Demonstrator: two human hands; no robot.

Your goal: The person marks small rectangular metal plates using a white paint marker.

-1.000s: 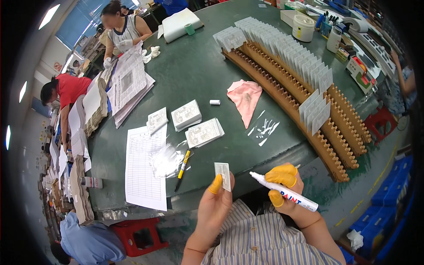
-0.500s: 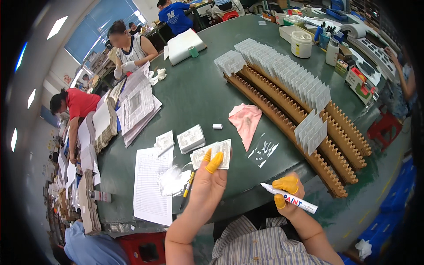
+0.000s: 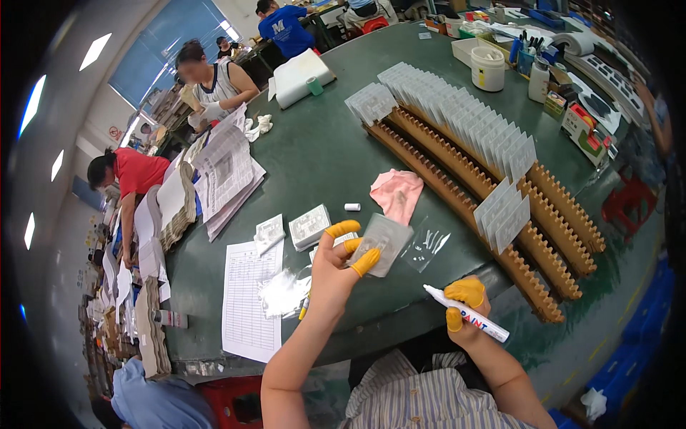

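Observation:
Yellow finger cots cover some fingertips on both hands. My left hand grips a thin translucent grey plate by its left edge, tilted above the table. Part of another pale plate shows behind those fingers; whether it is held too, I cannot tell. My right hand is closed round a white paint marker, its tip pointing up and left. A stack of pale plates lies left of the held plate, with a smaller plate beyond it. A white cap lies nearby.
Toothed brown racks hold several upright plates on the right. A pink cloth, a clear film and a printed sheet lie on the green table. Newspapers and co-workers are at left.
My left hand has shifted right and turned, and the plate in it now shows a greyer, plainer face over the pink cloth's edge. The right hand with the marker has hardly moved.

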